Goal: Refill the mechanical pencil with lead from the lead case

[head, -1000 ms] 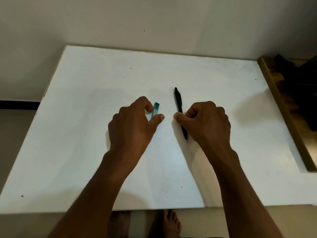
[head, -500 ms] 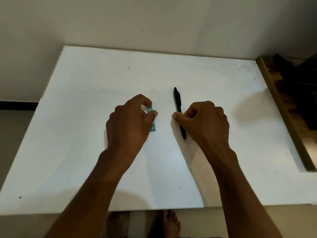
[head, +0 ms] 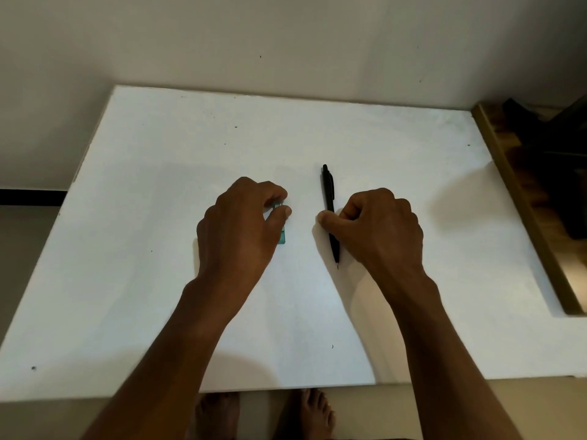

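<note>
- In the head view, the left hand [head: 241, 230] is curling round the teal case [head: 282, 237], with thumb and forefinger pinching its far end. Most of the case is hiding under the fingers, and only its near end is showing against the desk [head: 158, 281].
- The right hand [head: 378, 227] is pinching the black pencil [head: 328, 198] at mid-barrel, thumb on its left side and curled fingers on its right. The pencil is lying flat on the desk, tip pointing toward the person and clip end pointing away.
- Case and pencil are lying near each other, roughly parallel and not touching.
- Both hands seem to be taking hold for the pick-up, so the refill is only just beginning and nothing is open yet.
- Which end of the case opens is not showing. The left hand is best gripping the sides, leaving that end free.
- The right hand is best holding low on the barrel, leaving the cap end clear for pulling.
- Lead is brittle, so working low over the desk is the safer way.
</note>
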